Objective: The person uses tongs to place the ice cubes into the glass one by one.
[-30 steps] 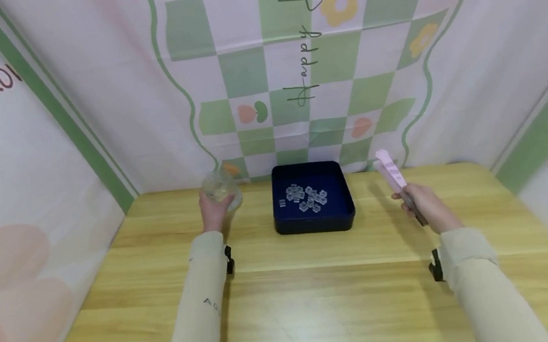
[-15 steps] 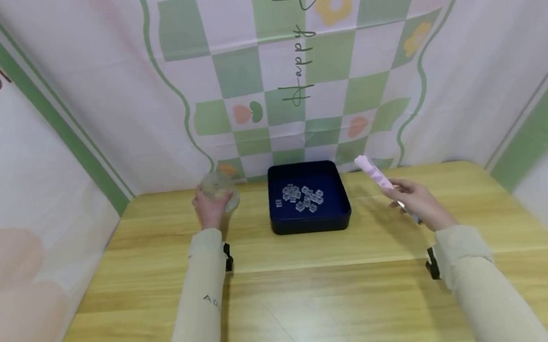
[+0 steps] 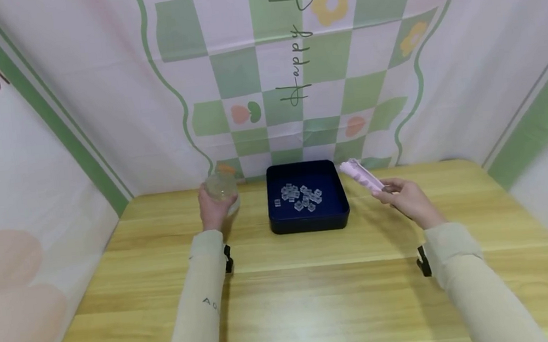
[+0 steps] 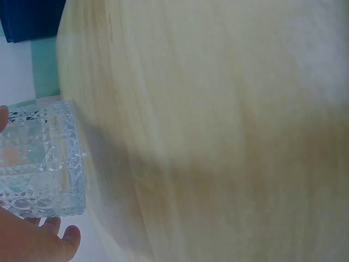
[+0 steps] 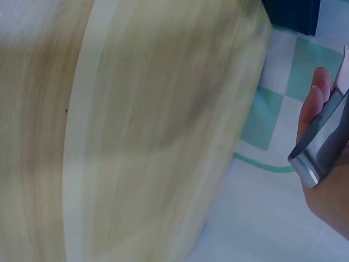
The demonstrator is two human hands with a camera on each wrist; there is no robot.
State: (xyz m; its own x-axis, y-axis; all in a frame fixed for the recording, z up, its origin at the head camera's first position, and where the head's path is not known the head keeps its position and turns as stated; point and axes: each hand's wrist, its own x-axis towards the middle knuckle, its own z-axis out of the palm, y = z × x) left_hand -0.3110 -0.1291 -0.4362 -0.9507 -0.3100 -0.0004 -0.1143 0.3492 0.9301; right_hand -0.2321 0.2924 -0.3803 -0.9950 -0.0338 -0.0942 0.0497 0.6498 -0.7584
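A clear patterned glass stands at the back left of the table, and my left hand grips its side; the cut-glass wall fills the edge of the left wrist view. Tongs with pink tips are in my right hand, pointing left near the tray's right edge. Their bent metal end lies in the palm in the right wrist view. Between the hands sits a dark blue tray with several clear cubes in it.
The wooden table stretches toward me in front of the tray. Right behind its back edge hangs a green and white checked cloth, with more cloth at both sides.
My right hand has moved left, bringing the pink tips of the tongs closer to the tray and turning them more sideways. The left hand stays around the glass. The head view has shifted slightly.
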